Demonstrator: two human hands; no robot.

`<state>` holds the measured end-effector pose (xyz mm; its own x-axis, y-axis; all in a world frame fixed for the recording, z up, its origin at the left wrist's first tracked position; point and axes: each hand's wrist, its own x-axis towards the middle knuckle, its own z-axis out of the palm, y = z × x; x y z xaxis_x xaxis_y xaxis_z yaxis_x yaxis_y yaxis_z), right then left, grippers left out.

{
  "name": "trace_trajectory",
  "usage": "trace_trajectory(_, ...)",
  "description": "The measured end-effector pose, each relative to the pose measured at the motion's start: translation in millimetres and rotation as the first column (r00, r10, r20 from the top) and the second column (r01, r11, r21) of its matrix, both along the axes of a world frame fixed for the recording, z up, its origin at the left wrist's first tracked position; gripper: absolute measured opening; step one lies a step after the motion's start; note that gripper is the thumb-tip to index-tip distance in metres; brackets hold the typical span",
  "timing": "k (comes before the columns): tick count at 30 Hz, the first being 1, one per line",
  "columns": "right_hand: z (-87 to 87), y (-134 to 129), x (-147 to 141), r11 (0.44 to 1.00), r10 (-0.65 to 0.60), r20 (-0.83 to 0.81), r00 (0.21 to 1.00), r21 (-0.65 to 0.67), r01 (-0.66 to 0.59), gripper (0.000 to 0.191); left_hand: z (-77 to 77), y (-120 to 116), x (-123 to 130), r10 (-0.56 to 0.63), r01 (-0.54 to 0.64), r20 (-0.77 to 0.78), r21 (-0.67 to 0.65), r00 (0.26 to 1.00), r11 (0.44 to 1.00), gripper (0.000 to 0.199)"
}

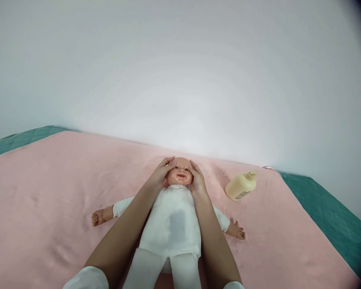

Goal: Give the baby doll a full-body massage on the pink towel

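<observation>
A baby doll (159, 204) in a white top and white trousers lies on its back, head away from me and arms spread to the sides. Its bald head (181, 176) is cupped between my two hands. My left hand (161, 171) curves round the left side of the head, thumb near the temple. On the opposite side my right hand (197, 176) presses against the head, its thumb by the eye. Parts of the fingers behind the head are hidden. A grey patch (177, 226) shows on the front of the top.
A pale yellow pump bottle (240, 187) stands tilted in view to the right of the doll. Beneath everything is a pink blanket (63, 180), with a green quilted cover (325, 208) showing at its sides. A white wall (180, 72) rises behind.
</observation>
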<state>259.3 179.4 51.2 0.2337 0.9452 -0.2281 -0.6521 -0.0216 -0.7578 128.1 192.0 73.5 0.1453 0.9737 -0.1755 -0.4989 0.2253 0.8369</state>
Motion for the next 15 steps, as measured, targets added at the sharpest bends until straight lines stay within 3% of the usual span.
trace_trajectory(10, -7.9, 5.5, 3.3, 1.000, 0.019, -0.088, 0.996, -0.014, -0.020, 0.043, 6.4, 1.2, -5.0, -0.044, 0.045, 0.005, -0.087, 0.999, 0.995, 0.030)
trace_trajectory(15, -3.2, 1.6, -1.3, 1.000, -0.003, -0.034, 0.999, 0.014, 0.003, 0.040, 7.2, -0.5, -5.7, -0.053, 0.053, -0.006, -0.043, 0.999, 0.998, 0.026)
